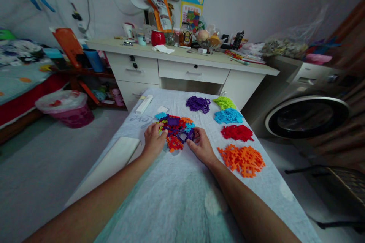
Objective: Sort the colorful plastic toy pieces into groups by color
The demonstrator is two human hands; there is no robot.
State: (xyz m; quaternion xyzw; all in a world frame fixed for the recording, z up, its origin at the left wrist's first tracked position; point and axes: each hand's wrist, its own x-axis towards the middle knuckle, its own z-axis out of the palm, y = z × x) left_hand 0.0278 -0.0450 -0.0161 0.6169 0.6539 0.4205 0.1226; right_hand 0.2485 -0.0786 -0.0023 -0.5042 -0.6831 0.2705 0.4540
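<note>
A mixed cluster of interlocking plastic building pieces (173, 121), in red, purple, orange, blue and green, lies on the cloth-covered table. My left hand (153, 139) is closed on the left edge of this cluster, thumb over its near side. On the right edge, my right hand (202, 146) grips a dark purple part with thumb and curled fingers; a round opening shows beside the thumb. Whether the cluster's pieces are all joined cannot be seen. Sorted piles lie to the right: purple (198, 104), green (224, 102), blue (228, 115), red (237, 133) and orange pieces (242, 159).
A long white box (118, 155) lies along the table's left side, with a small white bar (144, 104) farther back. Beyond the table stands a white desk (194, 72) crowded with jars and papers. A washing machine (308, 98) is at right, a pink bin (67, 112) at left.
</note>
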